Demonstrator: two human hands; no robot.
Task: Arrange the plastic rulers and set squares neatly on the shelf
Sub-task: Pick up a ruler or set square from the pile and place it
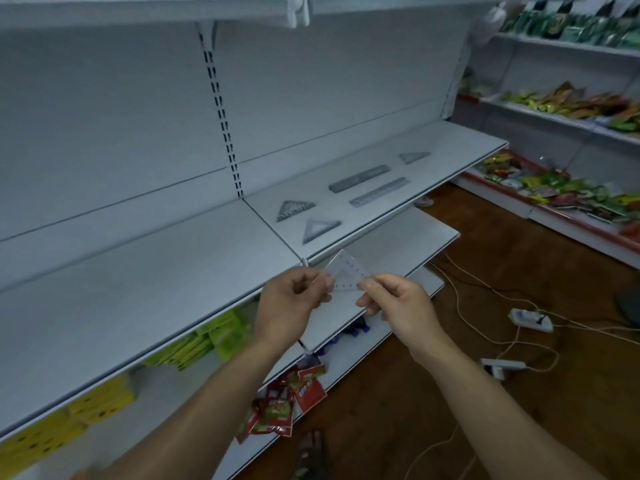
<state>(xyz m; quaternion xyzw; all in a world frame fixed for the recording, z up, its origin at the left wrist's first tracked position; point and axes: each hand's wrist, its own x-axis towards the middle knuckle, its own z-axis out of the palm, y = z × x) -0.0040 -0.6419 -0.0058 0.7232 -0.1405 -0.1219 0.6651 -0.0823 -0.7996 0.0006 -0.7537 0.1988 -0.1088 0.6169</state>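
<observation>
Off the front edge of the shelf (446, 140), your left hand (291, 303) and right hand (398, 303) pinch the clear set square (346, 275); loosen your fingers and it could fall

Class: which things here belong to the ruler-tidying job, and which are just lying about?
Job: held set square, three shelved set squares, two rulers, shelf.
Lying about: red packets, yellow packs, power strip.

2 rulers (358, 178) on shelf (450, 140), set squares (294, 209) left and right; held set square (348, 271) before shelf edge.
</observation>
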